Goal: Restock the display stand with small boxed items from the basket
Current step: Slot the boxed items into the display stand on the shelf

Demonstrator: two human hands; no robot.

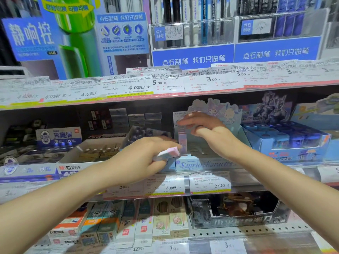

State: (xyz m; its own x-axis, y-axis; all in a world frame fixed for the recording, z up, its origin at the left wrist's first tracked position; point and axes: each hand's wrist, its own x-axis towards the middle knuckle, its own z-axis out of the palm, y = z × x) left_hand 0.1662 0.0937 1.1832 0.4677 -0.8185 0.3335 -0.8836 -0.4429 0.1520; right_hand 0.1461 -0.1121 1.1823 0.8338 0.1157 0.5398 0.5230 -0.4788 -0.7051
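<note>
Nearest, at six o'clock, the bottom shelf (238, 233) carries upright pencil boxes (161, 219) and, toward five o'clock, a dark open carton (238, 213); price tags (210, 182) line the rail just above them. Both forearms reach in from the lower corners toward the middle shelf. The left hand (141, 158) sits a little left of centre with its fingers curled round a small pink and white box (168, 154); the box juts out to the right of the knuckles, tilted, just above the front lip of the pale blue display stand (203, 163). The right hand (203, 128) hovers at about one o'clock from the left, over the stand's interior; its fingers are stretched out leftward and loosely spread, holding nothing, the fingertips (181, 122) near the stand's upper left edge. Another pink box (182, 142) stands upright inside the stand at its left side, just beyond the held one. The stand's cartoon backboard (222, 110) rises behind the right hand. At nine o'clock a white tray (73, 158) holds small items; at three o'clock sits a blue carton (293, 143). Farthest, at twelve o'clock, the top shelf shows blue pen displays (234, 52).
</note>
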